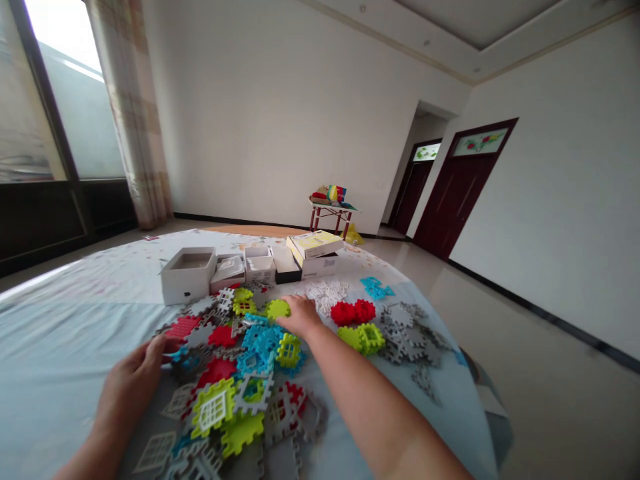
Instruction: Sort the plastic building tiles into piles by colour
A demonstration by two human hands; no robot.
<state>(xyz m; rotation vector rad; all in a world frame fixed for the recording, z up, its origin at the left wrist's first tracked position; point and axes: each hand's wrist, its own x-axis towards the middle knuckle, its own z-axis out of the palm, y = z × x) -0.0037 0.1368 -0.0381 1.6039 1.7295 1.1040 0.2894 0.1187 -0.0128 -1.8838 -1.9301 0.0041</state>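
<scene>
A heap of notched plastic building panels in blue, red, grey and lime green covers the middle of the table. My right hand (300, 316) reaches to the heap's far side, its fingers closed on a lime green panel (277, 309). At the heap's left edge, my left hand (137, 370) has its fingers curled together at a blue panel (184, 358); its grip is partly hidden. Between the hands lie blue panels (263, 343) and a red panel (223, 335). Closer to me is a lime green panel with a white window frame (214, 408).
Sorted groups lie to the right: red panels (353, 312), lime green panels (361, 338), grey panels (407, 333), blue panels (377, 289) and small white pieces (327, 293). Behind the heap stand an open white box (186, 283), smaller boxes and a yellow-topped box (316, 245).
</scene>
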